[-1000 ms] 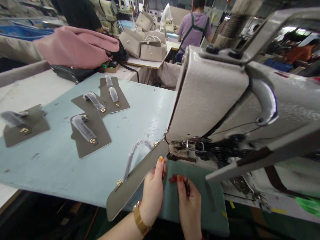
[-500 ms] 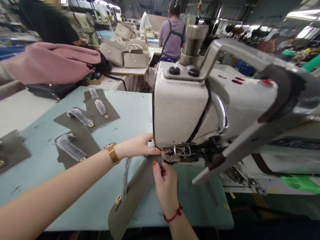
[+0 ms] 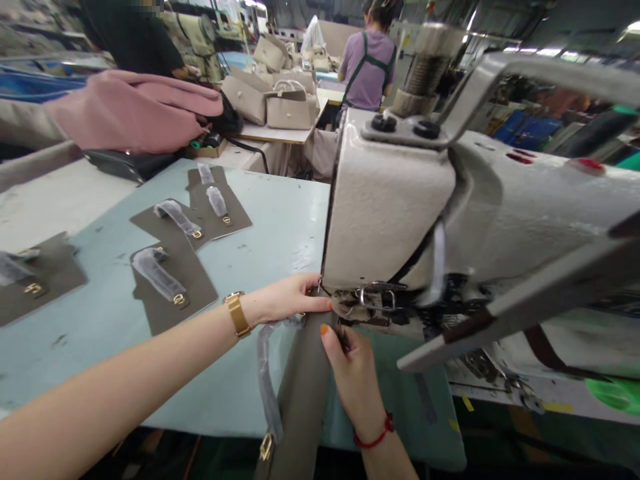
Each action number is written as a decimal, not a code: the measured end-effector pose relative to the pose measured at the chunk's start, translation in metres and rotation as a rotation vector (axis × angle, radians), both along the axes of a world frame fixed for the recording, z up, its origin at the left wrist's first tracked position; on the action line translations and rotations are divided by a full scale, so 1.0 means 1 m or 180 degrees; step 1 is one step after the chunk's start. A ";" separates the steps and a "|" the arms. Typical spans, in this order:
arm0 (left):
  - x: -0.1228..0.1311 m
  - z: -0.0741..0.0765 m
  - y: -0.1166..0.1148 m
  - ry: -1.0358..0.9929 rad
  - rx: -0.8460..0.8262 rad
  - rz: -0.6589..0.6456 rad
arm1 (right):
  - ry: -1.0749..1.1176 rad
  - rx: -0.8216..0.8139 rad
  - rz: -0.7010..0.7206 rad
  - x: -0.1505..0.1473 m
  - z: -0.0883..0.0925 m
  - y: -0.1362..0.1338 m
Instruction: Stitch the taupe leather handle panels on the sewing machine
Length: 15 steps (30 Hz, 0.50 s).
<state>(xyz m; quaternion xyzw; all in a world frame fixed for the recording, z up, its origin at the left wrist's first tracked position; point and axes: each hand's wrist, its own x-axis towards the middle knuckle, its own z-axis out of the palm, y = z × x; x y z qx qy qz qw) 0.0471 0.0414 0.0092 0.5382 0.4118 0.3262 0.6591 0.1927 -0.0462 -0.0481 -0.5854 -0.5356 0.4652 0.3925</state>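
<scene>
Honestly, nice close hand work right at the presser foot

The left hand [image 3: 283, 300] lies flat and open, fingertips just beside the presser foot [image 3: 367, 300] of the sewing machine [image 3: 390, 200]. The right hand [image 3: 356, 383] is pinched narrow on a small dark bit, too small to make out, at the edge of the taupe bag flap [image 3: 305, 400]. That flap runs down from the foot, between both hands. Best bet here: keep the leather flat, its edge square to the foot, and the plastic-wrapped strap [image 3: 265, 373] clear of the needle area. Compared with the earlier view, the flap has swung from a slant to nearly straight. Other flaps [image 3: 170, 287] lie on the surface [image 3: 260, 220] beyond the left hand.
</scene>
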 end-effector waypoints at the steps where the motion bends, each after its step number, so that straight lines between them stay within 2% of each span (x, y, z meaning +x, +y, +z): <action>1: 0.000 -0.003 -0.004 0.0017 0.0050 -0.0115 | 0.0047 -0.0066 0.0088 0.005 0.001 0.000; 5: 0.000 -0.010 -0.013 0.0224 0.0191 0.0033 | 0.0200 -0.0292 0.0335 0.019 0.003 0.002; 11: -0.010 -0.017 -0.004 0.0319 -0.0194 -0.0148 | 0.0423 -0.0477 0.0411 0.020 0.000 0.000; 13: -0.015 -0.023 -0.002 0.0219 -0.0279 -0.0183 | 0.0411 -0.0483 0.0395 0.020 0.000 -0.002; 15: -0.020 -0.035 -0.006 0.0049 -0.0412 0.0025 | 0.0320 -0.0442 0.0381 0.020 0.001 -0.002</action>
